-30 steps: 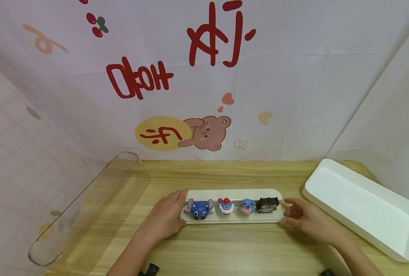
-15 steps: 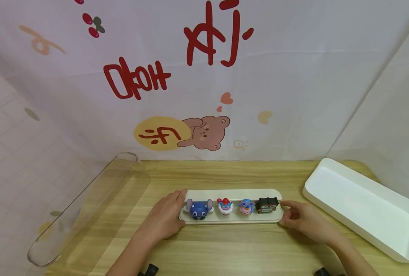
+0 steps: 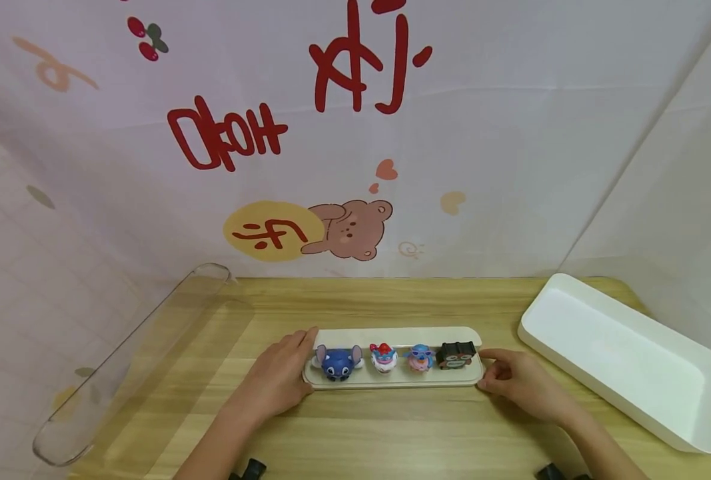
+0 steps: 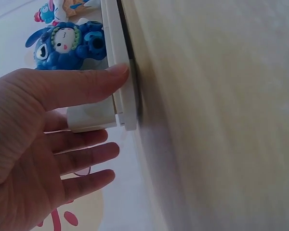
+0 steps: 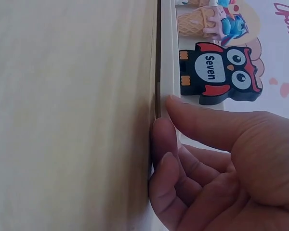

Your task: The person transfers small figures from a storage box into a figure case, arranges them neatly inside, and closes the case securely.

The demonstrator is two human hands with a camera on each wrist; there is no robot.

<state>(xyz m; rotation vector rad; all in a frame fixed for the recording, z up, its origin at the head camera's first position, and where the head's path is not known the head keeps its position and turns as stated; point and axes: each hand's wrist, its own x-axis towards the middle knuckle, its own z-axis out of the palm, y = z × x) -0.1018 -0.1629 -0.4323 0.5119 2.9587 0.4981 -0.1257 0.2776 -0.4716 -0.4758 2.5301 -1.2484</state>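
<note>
A long cream-white stepped display stand [image 3: 391,380] lies on the wooden table with a row of small toy figures on it. From the left these are a blue big-eared figure [image 3: 338,365], two ice-cream-cone figures, one with a red top [image 3: 384,358] and one with purple glasses [image 3: 419,359], and a black owl block [image 5: 216,72] marked "Seven". My left hand [image 3: 280,377] grips the stand's left end, thumb on the front edge, fingers behind. At the right end my right hand [image 3: 523,387] pinches it, with the thumb [image 5: 207,125] on the edge and curled fingers below.
A clear plastic cover [image 3: 145,373] lies at the table's left side. On the right sits a white tray [image 3: 625,373], angled toward the front. A printed cloth [image 3: 499,167] hangs behind the table [image 3: 391,433].
My right hand has closed from a small gap onto the stand's right end. My left hand stays at the left end. The head view has shifted slightly to the right.
</note>
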